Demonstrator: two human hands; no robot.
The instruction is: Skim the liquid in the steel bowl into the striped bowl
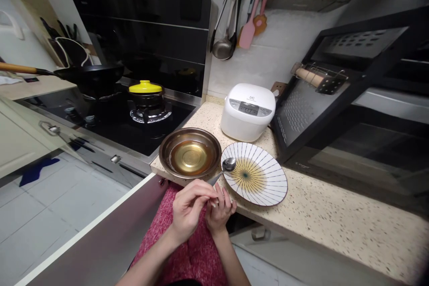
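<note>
My left hand (pixel 191 209) is closed, its thumb and fingertips pinched together over the front edge of the counter. A metal spoon (pixel 229 164) runs out from behind its fingers, with the spoon's bowl over the left rim of the plate. Pressed close against it is my right hand (pixel 219 210), fingers curled upward. Whatever lies between the fingertips is too small or hidden to name. The white plate with dark radiating lines (pixel 273 183) holds a yellowish liquid. To its left stands a round metal basin (pixel 166 145), with amber liquid in it.
Behind the plate is a white rice cooker (pixel 248 120). A gas stove on the left bears a wok (pixel 90 76) and a pot with a yellow lid (pixel 145 87). Utensils, including a ladle (pixel 222 48), hang on the wall. A dark rack (pixel 295 116) borders the counter on the right.
</note>
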